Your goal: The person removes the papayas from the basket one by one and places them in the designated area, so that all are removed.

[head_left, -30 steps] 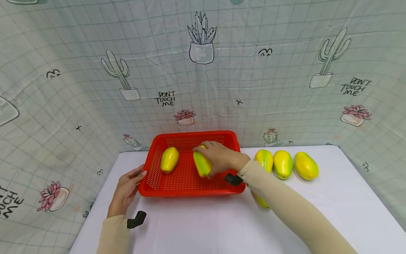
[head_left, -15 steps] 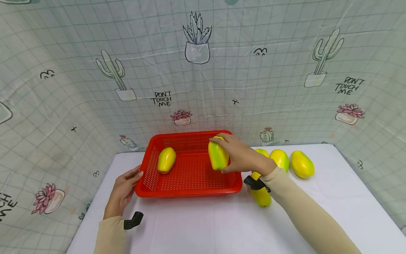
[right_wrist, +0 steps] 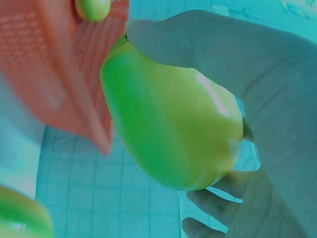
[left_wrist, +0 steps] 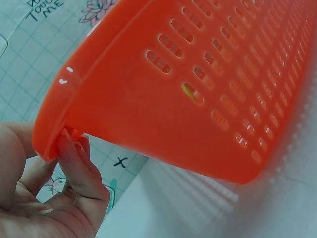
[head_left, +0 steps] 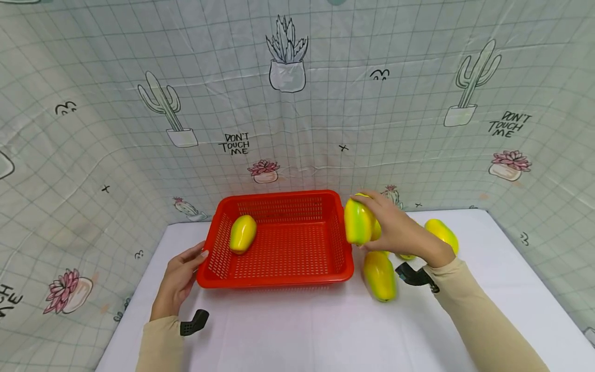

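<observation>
My right hand (head_left: pixel 395 227) grips a yellow-green papaya (head_left: pixel 357 222) with thumb and fingers, holding it up just beyond the right rim of the red plastic basket (head_left: pixel 279 283). In the right wrist view this papaya (right_wrist: pixel 168 119) fills the middle, the thumb across its upper end. At the basket's left side, my left hand (head_left: pixel 178 276) holds the rim; the left wrist view shows its fingertips pinching the rim's edge. Another papaya (head_left: pixel 243 233) lies inside the basket, towards the left.
On the white tablecloth (head_left: pixel 279 330), right of the basket, a papaya (head_left: pixel 380 276) lies close to the front. Further papayas, including one at the back right (head_left: pixel 441 232), are partly hidden by the right hand. A patterned cloth (head_left: pixel 316 129) hangs behind.
The right hand has lifted the papaya from inside the basket and carried it right, past the rim. The left hand stays at the basket's left side.
</observation>
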`<control>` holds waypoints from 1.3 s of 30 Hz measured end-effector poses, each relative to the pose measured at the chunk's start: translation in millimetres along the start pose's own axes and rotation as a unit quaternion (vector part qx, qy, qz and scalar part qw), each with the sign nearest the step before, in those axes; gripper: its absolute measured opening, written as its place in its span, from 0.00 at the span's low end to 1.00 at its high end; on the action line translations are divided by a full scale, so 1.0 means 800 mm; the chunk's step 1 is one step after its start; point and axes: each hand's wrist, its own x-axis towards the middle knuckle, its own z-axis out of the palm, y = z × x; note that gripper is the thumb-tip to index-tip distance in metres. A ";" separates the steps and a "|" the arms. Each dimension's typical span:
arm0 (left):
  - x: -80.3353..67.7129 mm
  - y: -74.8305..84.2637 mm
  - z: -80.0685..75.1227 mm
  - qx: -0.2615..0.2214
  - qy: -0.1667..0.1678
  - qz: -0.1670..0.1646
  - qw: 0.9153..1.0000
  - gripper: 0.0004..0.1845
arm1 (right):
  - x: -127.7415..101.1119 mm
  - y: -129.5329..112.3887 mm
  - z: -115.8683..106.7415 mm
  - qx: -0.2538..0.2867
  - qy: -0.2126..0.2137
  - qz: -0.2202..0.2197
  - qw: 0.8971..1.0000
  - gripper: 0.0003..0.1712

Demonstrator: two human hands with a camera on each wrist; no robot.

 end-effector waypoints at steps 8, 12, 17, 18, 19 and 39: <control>0.001 0.001 0.000 0.000 0.000 0.001 1.000 0.33 | -0.044 0.022 -0.004 -0.013 0.004 0.020 1.000 0.59; 0.000 0.000 0.000 0.003 0.002 0.000 1.000 0.32 | -0.064 0.030 -0.003 -0.017 0.010 0.022 1.000 0.61; -0.002 0.001 0.000 0.004 0.001 0.002 1.000 0.32 | -0.084 0.041 -0.001 -0.022 0.036 0.016 0.999 0.64; -0.002 0.001 0.000 0.004 0.001 0.002 1.000 0.32 | -0.087 0.043 -0.001 -0.025 0.042 0.013 0.999 0.64; -0.002 0.001 0.000 0.004 0.002 0.002 1.000 0.32 | -0.091 0.046 -0.001 -0.029 0.045 0.011 0.998 0.64; 0.001 0.000 -0.001 0.004 0.010 0.005 1.000 0.32 | -0.154 0.086 0.026 -0.045 0.048 0.004 0.998 0.66</control>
